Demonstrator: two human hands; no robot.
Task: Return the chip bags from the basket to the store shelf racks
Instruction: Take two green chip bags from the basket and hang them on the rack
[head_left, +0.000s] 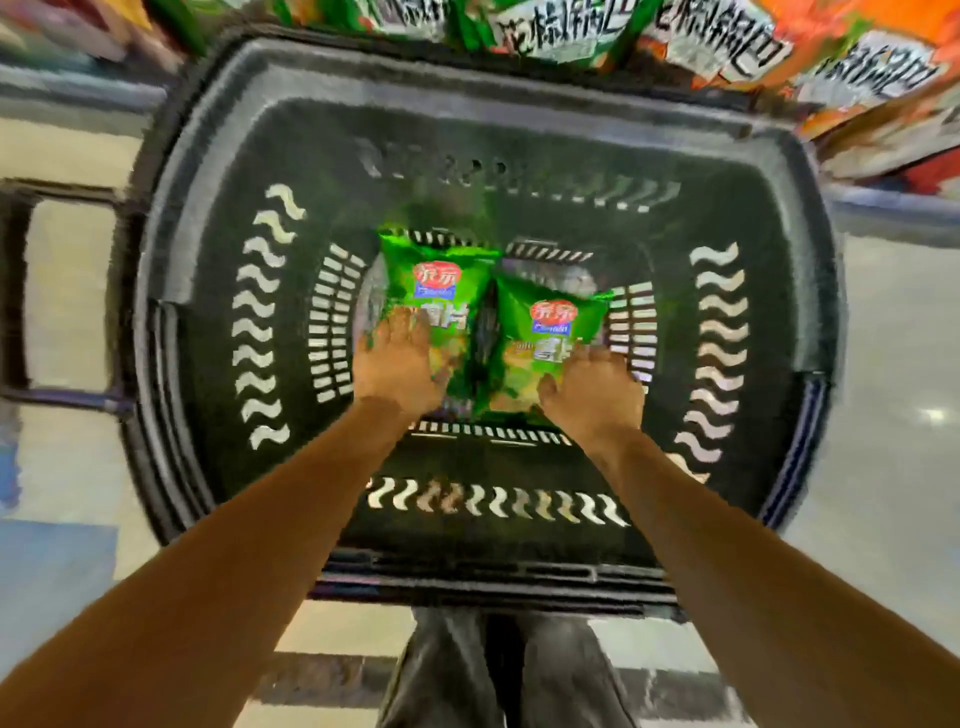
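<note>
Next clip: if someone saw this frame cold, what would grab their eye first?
Two bright green chip bags, the left bag and the right bag, lie side by side on the floor of a large black basket that fills the view. Both bare arms reach down into it, the left hand on the left bag's near end and the right hand at the right bag's. Colourful snack packs line the shelf beyond.
</note>
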